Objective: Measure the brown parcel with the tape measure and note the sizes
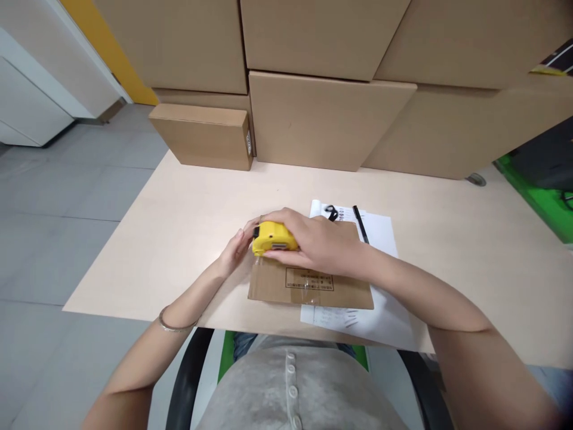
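A yellow tape measure (274, 236) with a black end sits in my right hand (320, 242), which is closed round it from the right. It is held over the far left part of a small taped cardboard box (268, 285) with printed text. My left hand (237, 248) is at the box's left side, its fingers drawn together by the black end of the tape measure. Whatever is between those fingers is hidden. Beneath the box lie white paper sheets (380, 316) with some handwriting. A black pen (360, 224) rests on the paper, right of the box.
Large cardboard boxes (322, 119) are stacked along the table's far edge. A flatter carton (206, 137) stands upright at the back left of the pale table (179, 239). A small black item (331, 212) lies behind my right hand. Black chair arms (190, 376) flank my body.
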Action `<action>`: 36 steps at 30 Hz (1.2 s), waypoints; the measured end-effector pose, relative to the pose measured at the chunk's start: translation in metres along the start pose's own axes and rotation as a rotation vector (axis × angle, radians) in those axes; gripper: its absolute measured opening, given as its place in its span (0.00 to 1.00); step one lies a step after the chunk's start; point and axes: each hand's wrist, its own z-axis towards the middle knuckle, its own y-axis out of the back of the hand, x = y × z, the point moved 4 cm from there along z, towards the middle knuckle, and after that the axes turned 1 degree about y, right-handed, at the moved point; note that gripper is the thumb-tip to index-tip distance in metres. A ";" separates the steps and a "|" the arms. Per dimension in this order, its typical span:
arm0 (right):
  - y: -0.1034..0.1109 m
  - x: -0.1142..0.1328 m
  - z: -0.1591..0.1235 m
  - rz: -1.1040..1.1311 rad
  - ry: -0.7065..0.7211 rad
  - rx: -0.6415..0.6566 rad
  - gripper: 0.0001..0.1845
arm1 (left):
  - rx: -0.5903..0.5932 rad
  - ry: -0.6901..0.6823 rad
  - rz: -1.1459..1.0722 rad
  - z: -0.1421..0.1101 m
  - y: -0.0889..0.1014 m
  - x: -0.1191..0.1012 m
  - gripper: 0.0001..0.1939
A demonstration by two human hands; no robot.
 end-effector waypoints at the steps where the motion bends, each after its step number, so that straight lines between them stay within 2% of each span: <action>1: -0.004 0.006 0.004 -0.014 0.036 0.024 0.23 | -0.024 0.028 -0.010 -0.001 0.001 0.001 0.34; 3: -0.012 0.011 0.010 -0.045 0.076 0.059 0.20 | -0.036 0.036 0.006 -0.002 0.004 0.001 0.38; 5: -0.017 0.009 0.010 -0.060 0.069 0.058 0.19 | 0.021 -0.003 0.088 -0.001 0.008 -0.001 0.38; 10: -0.010 -0.013 -0.014 0.022 -0.023 0.040 0.24 | 0.239 -0.113 0.351 0.002 0.015 -0.007 0.26; 13: 0.010 -0.036 -0.050 0.020 -0.153 0.031 0.23 | 0.268 -0.121 0.378 0.003 0.015 -0.009 0.23; 17: 0.039 -0.069 -0.117 0.031 -0.323 -0.060 0.22 | 0.243 -0.077 0.356 0.004 0.013 -0.009 0.22; 21: 0.050 -0.090 -0.164 0.057 -0.433 -0.176 0.20 | 0.205 -0.033 0.327 0.006 0.014 -0.007 0.21; 26: 0.045 -0.089 -0.166 0.070 -0.416 -0.226 0.17 | 0.180 -0.013 0.292 0.006 0.014 -0.005 0.21; 31: 0.047 -0.088 -0.159 0.086 -0.418 -0.193 0.17 | 0.115 0.007 0.272 0.005 0.010 -0.010 0.20; 36: 0.050 -0.089 -0.165 0.103 -0.439 -0.194 0.18 | 0.131 -0.017 0.291 0.006 0.008 -0.013 0.19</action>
